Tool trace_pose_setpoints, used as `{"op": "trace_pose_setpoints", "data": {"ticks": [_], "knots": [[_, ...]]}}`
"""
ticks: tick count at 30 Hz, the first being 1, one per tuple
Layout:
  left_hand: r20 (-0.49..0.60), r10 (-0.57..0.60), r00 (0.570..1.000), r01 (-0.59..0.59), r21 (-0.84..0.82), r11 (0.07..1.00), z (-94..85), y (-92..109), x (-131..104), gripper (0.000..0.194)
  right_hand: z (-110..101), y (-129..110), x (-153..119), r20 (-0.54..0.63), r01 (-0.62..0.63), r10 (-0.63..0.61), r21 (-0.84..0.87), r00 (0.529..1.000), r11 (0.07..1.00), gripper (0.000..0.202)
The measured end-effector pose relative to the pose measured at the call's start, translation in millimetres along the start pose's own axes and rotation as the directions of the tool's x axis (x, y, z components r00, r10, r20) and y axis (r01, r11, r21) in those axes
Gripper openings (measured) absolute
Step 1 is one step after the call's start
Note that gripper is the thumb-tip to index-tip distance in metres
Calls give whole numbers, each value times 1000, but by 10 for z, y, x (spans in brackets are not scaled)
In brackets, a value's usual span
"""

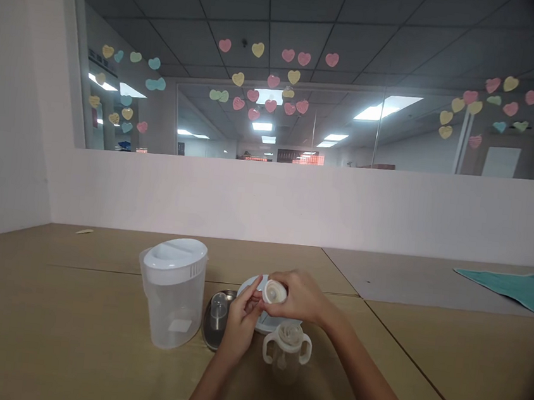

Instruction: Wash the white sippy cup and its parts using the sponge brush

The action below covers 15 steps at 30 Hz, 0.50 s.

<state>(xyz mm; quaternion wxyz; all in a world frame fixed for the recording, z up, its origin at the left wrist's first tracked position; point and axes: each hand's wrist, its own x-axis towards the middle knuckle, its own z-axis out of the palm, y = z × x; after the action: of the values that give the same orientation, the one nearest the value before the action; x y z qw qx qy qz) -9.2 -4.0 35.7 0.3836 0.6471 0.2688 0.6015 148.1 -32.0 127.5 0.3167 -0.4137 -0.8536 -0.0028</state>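
My right hand (302, 297) grips a small cream-white round cap piece (275, 292), its open side turned toward me. My left hand (239, 321) is beside it, fingertips touching the piece's left edge. Just below the hands stands a clear baby bottle with two white side handles (286, 351), open at the top. Behind the hands lies a white round plate or scale (249, 285), mostly hidden. A clear bottle cover (218, 312) rests on a steel tray (207, 330) left of my left hand.
A translucent plastic jug with a white lid (173, 292) stands at the left on the tan table (67, 332). A teal cloth (519, 290) lies far right. A white half wall with a window bearing heart stickers runs along the back.
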Motion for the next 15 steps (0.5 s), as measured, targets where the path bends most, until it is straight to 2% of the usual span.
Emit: {"op": "trace_pose_setpoints", "data": {"ticks": [3, 8, 13, 15], "knots": [[28, -41, 999, 43, -98, 994, -23, -55, 34, 60, -7, -71, -23, 13, 5, -5, -18, 1000, 1000, 15], [42, -67, 997, 72, -141, 987, -25, -43, 41, 61, -65, -173, -51, 54, 2, -3, 8, 999, 1000, 11], [63, -93, 994, 103, -180, 978, 3, -2, 16, 54, -164, -183, -70, 156, -103, 105, -19, 982, 994, 17], [9, -115, 993, 115, -179, 977, 24, -20, 1, 54, -223, -155, -94, 167, -147, 152, -42, 974, 988, 20]]}}
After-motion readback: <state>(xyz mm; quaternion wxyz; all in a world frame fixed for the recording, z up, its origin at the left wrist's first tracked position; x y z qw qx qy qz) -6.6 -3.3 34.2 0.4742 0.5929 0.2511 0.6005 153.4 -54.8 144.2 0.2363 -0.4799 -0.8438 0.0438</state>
